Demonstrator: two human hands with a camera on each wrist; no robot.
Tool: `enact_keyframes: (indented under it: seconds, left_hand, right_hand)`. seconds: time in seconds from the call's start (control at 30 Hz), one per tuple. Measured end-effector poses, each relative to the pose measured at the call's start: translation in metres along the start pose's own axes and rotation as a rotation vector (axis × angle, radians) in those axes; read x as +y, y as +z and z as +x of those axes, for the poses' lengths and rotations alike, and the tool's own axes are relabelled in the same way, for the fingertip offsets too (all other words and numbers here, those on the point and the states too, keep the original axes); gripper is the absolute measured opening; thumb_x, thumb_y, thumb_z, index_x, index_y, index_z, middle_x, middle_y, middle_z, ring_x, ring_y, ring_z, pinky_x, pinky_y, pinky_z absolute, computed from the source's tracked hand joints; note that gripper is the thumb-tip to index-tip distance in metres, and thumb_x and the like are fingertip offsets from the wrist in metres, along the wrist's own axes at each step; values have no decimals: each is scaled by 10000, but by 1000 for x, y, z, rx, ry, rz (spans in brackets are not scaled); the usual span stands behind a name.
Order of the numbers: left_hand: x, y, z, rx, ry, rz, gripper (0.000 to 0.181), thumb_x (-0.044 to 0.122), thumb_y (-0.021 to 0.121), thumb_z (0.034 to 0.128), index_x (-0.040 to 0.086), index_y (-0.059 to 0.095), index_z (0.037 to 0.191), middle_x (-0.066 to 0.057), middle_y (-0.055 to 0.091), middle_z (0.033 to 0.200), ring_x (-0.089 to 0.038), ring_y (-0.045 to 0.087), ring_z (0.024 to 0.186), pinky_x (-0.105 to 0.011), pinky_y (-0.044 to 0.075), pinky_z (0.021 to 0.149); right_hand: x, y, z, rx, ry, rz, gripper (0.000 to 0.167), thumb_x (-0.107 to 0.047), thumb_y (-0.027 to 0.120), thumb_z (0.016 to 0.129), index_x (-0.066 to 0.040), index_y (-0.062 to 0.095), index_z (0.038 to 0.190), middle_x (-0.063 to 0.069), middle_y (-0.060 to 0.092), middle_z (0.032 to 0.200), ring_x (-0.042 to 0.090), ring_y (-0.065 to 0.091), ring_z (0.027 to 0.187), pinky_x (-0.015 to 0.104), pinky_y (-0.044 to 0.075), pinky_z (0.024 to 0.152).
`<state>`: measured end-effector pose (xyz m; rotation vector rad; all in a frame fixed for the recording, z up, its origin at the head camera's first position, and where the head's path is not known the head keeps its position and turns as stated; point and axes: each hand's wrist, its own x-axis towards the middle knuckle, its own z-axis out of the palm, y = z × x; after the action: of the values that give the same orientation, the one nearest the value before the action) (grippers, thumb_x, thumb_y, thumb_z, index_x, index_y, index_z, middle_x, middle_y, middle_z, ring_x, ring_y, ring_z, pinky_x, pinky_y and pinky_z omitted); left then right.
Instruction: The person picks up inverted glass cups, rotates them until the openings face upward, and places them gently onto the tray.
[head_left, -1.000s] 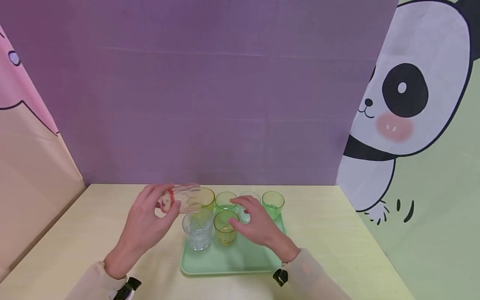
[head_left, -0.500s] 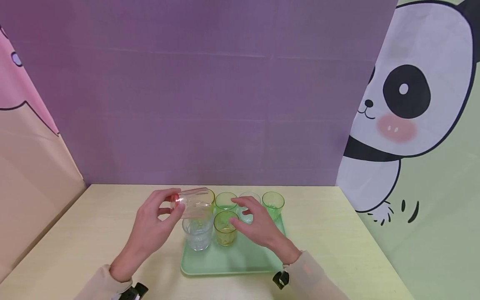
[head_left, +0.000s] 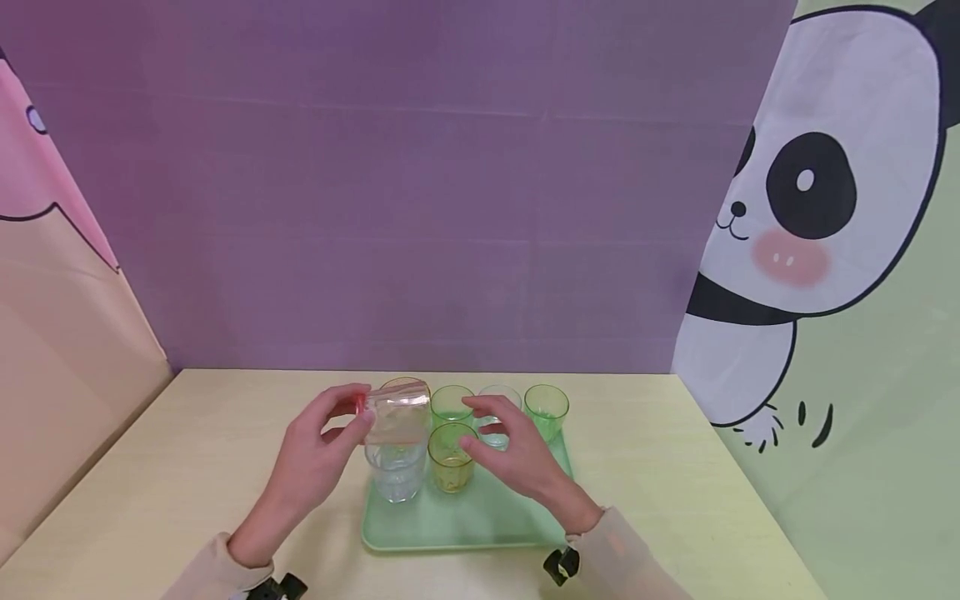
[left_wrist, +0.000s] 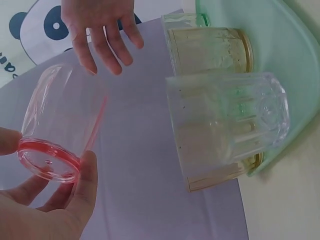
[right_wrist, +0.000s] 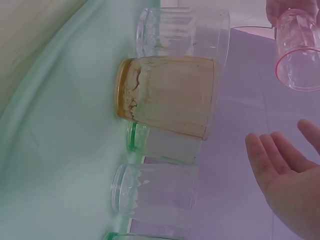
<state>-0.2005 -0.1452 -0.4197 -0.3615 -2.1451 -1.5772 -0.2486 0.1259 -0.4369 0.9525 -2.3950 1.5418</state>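
Observation:
My left hand (head_left: 311,454) grips a clear pink cup (head_left: 399,417) round its red-tinted base. The cup lies on its side in the air, mouth to the right, above a clear ribbed glass (head_left: 397,482) on the green tray (head_left: 465,533). In the left wrist view, the thumb and fingers press on the cup's base (left_wrist: 47,162). My right hand (head_left: 517,450) hovers over the tray near an amber glass (head_left: 452,471), fingers spread and gently bent. Nothing lies in it, and the right wrist view shows it apart from the cups.
Behind stand a yellow-rimmed glass (head_left: 405,382), partly hidden, a green glass (head_left: 452,400), a clear glass (head_left: 495,437) and another green glass (head_left: 546,410), all upright. The tray rests on a pale wooden table (head_left: 645,500) before a purple backdrop (head_left: 465,208).
My left hand has moved right and slightly down, carrying the pink cup over the clear ribbed glass. The cup's mouth has turned farther away from view. The right hand stays nearly still.

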Motion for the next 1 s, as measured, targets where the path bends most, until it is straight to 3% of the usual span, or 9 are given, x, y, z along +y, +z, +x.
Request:
enact_keyframes:
  seconds: [0.27, 0.5, 0.63, 1.0]
  left_hand:
    - [2, 8, -6, -24, -54, -28, 274, 128, 644, 1001, 51, 650, 1265, -97, 667, 1200, -19, 601, 1046, -191, 546, 816]
    - [3, 13, -12, -36, -93, 9, 284, 159, 632, 1012, 46, 644, 1273, -92, 668, 1215, -62, 602, 1074, -178, 507, 880]
    - [3, 17, -15, -39, -95, 12, 286, 161, 626, 1016, 47, 643, 1278, -89, 668, 1218, -81, 604, 1079, -179, 502, 888]
    - [6, 27, -22, -50, -101, -42, 261, 138, 635, 1006, 36, 657, 1246, -103, 669, 1200, -97, 627, 1020, -214, 543, 834]
  right_hand:
    - [-3, 0, -6, -6, -24, 85, 471, -115, 708, 924, -64, 596, 1379, 77, 595, 1334, 229, 572, 1182, 520, 521, 966]
    - [-4, -1, -11, -16, -34, 123, 474, -101, 697, 931, -65, 582, 1390, 87, 584, 1368, 409, 547, 1199, 414, 535, 966]
    - [-5, -1, -13, -19, -36, 133, 476, -107, 689, 928, -54, 576, 1388, 95, 579, 1379, 393, 557, 1194, 387, 538, 962]
    - [-9, 0, -19, -42, -55, 190, 480, -110, 675, 930, -17, 560, 1388, 139, 563, 1403, 465, 539, 1208, 471, 528, 974]
